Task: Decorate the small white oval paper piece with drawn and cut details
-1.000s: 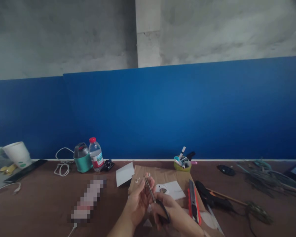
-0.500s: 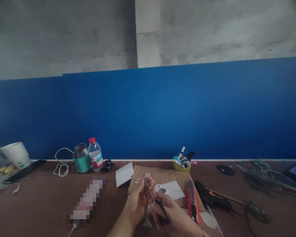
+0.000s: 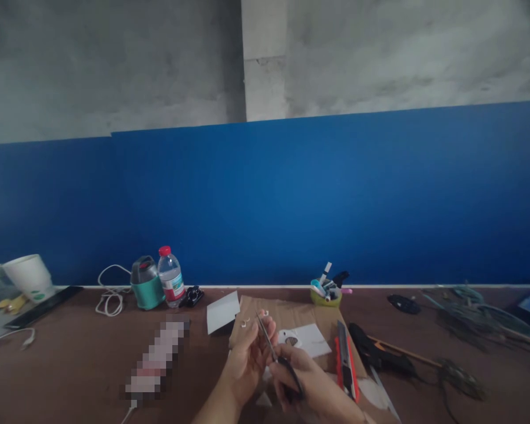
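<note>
My right hand [image 3: 307, 374] is closed on the black handles of a pair of scissors [image 3: 297, 377], whose blades point up and away to the left. Close beside the blades, my left hand [image 3: 249, 356] has its fingers curled in; what it pinches is too small to make out. Both hands are over a brown cardboard sheet [image 3: 271, 308]. Small white paper scraps [image 3: 264, 400] lie around the hands. A white paper piece [image 3: 313, 340] with a dark drawing on it rests on the cardboard beyond my right hand.
A red utility knife [image 3: 345, 362] lies on the cardboard's right side, with a black glue gun [image 3: 382, 356] past it. Behind stands a yellow-green pen cup [image 3: 325, 297]. To the left are white paper [image 3: 223, 312], a water bottle [image 3: 171, 280] and a pixelated power strip [image 3: 156, 359].
</note>
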Available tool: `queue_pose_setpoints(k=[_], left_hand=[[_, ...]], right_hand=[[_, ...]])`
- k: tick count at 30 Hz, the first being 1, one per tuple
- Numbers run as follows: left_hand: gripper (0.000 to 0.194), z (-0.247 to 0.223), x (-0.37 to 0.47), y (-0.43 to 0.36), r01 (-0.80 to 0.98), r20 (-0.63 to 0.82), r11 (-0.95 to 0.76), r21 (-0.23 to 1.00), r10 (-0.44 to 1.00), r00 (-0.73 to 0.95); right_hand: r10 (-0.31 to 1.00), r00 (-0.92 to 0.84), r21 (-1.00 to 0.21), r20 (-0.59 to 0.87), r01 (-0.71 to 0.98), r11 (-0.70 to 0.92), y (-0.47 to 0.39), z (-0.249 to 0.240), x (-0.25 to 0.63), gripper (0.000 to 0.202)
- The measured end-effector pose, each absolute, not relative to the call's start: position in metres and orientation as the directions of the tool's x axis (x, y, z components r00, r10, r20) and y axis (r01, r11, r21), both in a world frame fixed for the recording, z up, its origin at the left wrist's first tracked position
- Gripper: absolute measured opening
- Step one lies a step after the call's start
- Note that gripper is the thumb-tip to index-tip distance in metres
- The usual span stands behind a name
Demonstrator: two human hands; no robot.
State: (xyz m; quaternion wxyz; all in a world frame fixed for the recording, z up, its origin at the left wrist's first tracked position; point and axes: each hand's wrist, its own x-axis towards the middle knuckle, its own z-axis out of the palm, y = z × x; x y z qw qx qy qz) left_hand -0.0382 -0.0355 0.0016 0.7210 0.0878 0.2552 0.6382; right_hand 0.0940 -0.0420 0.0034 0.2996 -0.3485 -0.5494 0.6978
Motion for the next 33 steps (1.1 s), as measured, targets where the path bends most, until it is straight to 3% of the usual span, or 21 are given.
queue_pose_setpoints(k=[14, 24, 33], left_hand=[[0.021, -0.005, -0.040, -0.032, -0.882, -0.262, 0.171, 0.439, 0.963, 0.057], [0.021, -0.007, -0.040, -0.033, -0.867, -0.270, 0.189, 0.462, 0.961, 0.066], [0.015, -0.003, -0.037, -0.035, -0.849, -0.294, 0.206, 0.486, 0.954, 0.063]], right_hand=[[0.808, -0.575, -0.991, -0.130, 0.045, -0.128, -0.040, 0.009, 0.096, 0.037], [0.821, -0.538, -0.974, -0.191, 0.001, -0.226, -0.036, -0.006, 0.091, 0.041], [0.830, -0.553, -0.991, -0.072, -0.055, -0.123, -0.037, -0.006, 0.091, 0.045]])
